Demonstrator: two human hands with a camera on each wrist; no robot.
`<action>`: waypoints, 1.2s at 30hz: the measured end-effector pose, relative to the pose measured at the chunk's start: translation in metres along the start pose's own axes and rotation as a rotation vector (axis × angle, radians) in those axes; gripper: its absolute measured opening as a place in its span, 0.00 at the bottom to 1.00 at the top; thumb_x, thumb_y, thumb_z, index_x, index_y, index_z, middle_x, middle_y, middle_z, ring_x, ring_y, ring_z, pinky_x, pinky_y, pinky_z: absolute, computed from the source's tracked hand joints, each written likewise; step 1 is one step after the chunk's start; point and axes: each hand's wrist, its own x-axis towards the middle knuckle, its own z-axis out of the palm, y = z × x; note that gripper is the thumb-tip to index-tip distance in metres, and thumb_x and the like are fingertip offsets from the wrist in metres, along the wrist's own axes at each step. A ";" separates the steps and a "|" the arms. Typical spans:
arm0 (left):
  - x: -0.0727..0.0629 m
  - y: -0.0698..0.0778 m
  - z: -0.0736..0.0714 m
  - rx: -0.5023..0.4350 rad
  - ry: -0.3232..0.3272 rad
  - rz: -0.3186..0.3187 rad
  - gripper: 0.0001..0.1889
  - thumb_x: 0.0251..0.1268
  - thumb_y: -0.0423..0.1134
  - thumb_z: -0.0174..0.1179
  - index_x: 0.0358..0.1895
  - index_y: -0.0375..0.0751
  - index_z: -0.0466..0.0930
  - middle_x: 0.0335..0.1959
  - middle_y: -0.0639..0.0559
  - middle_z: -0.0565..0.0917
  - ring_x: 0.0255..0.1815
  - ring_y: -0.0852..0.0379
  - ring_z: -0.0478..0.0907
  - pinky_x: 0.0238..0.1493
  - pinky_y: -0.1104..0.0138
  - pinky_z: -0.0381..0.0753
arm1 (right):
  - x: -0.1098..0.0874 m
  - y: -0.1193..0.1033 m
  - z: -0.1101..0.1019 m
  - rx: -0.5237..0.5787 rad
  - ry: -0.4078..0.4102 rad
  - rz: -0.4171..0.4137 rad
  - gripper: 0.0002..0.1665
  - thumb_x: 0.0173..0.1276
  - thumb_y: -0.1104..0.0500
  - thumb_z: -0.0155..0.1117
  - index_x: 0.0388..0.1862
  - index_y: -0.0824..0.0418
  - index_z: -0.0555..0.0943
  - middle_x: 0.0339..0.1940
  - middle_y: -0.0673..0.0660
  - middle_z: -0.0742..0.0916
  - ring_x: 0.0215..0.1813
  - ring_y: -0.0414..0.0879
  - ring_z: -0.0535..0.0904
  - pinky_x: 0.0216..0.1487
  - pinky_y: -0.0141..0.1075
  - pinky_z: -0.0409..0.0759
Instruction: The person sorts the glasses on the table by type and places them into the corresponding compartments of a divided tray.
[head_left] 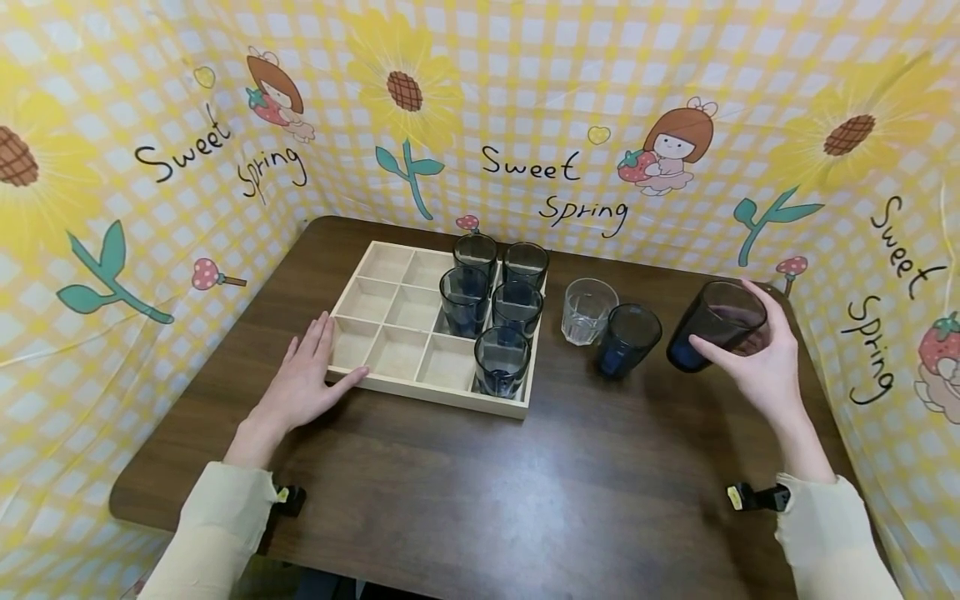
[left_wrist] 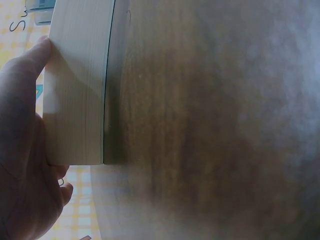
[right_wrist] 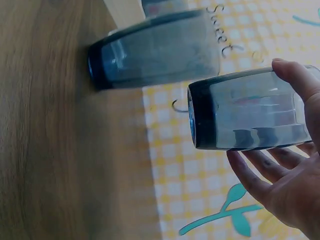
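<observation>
A dark blue-tinted drinking glass point(head_left: 712, 321) is in my right hand point(head_left: 772, 367), gripped between thumb and fingers above the table's right side. In the right wrist view the same glass point(right_wrist: 250, 112) is held with its base off the tabletop. My left hand point(head_left: 300, 375) rests on the front left corner of a pale wooden divided tray point(head_left: 427, 396), its fingers along the left side and thumb at the front edge. Several dark glasses point(head_left: 502, 360) stand in the tray's right-hand compartments. Left of the held glass, another dark glass point(head_left: 628, 342) stands on the table.
A clear faceted glass point(head_left: 588, 312) stands between the tray and the loose dark glass. The brown wooden table point(head_left: 465, 492) has patterned yellow check cloth point(head_left: 510, 100) hanging behind it and at both sides.
</observation>
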 end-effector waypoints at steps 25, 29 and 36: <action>0.001 -0.002 0.002 0.002 0.004 0.005 0.60 0.80 0.69 0.56 0.89 0.27 0.34 0.92 0.28 0.41 0.93 0.27 0.43 0.89 0.30 0.45 | -0.030 -0.080 0.076 0.306 -0.225 -0.318 0.63 0.48 0.85 0.79 0.84 0.63 0.68 0.55 0.51 0.93 0.54 0.37 0.92 0.49 0.25 0.89; 0.000 -0.002 0.002 -0.002 0.005 0.006 0.60 0.81 0.69 0.56 0.89 0.27 0.34 0.92 0.28 0.40 0.93 0.27 0.42 0.89 0.30 0.45 | -0.029 -0.098 0.097 0.339 -0.278 -0.317 0.62 0.50 0.83 0.81 0.85 0.61 0.67 0.56 0.53 0.92 0.57 0.39 0.91 0.51 0.27 0.90; 0.000 -0.002 0.002 -0.010 0.013 0.006 0.60 0.80 0.69 0.56 0.90 0.28 0.34 0.92 0.28 0.41 0.93 0.27 0.43 0.89 0.30 0.44 | -0.023 -0.134 0.140 0.414 -0.355 -0.341 0.61 0.54 0.80 0.81 0.84 0.57 0.65 0.59 0.63 0.91 0.59 0.42 0.90 0.48 0.31 0.91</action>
